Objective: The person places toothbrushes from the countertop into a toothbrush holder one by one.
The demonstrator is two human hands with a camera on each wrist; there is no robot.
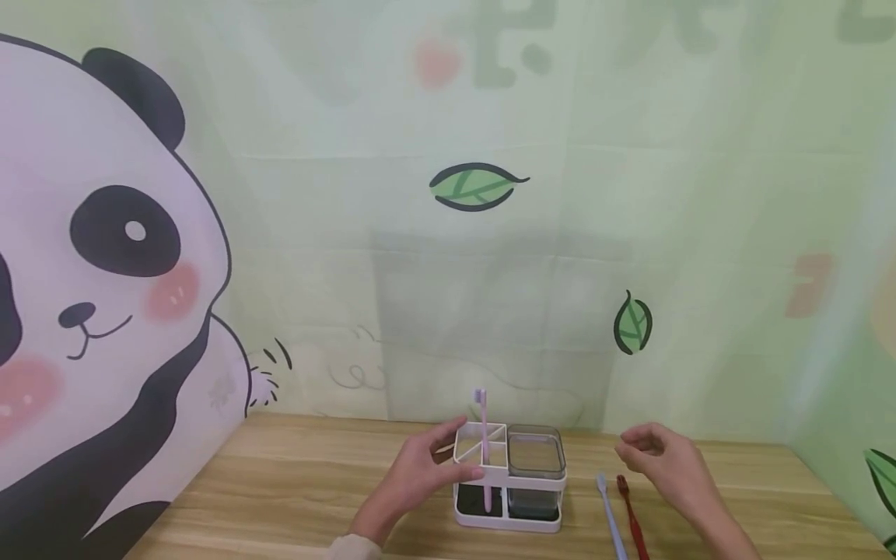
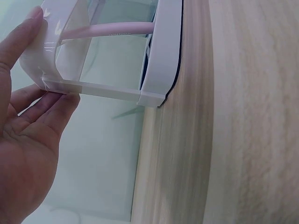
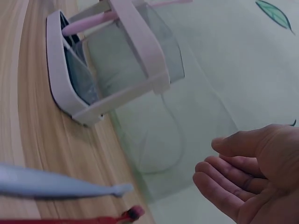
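Note:
My left hand (image 1: 414, 473) grips the upper rim of a white toothbrush holder (image 1: 507, 524) from its left side, thumb in front and fingers behind. In the left wrist view, the thumb and fingers press on the white frame (image 2: 161, 51). A pink toothbrush (image 1: 484, 428) stands upright in one of the holder's divided slots. The right half of the holder carries a clear grey cup (image 1: 535, 493). To the right, my right hand (image 1: 668, 467) hovers above the table with loosely curled fingers, holding nothing. Below it lie a blue toothbrush (image 1: 611, 517) and a red toothbrush (image 1: 633, 519).
The wood-grain table (image 1: 280, 482) ends at a pale green cloth backdrop (image 1: 315, 272) behind the holder. A large panda (image 1: 126, 233) and green leaves are printed on the cloth. Cloth also rises along the right side.

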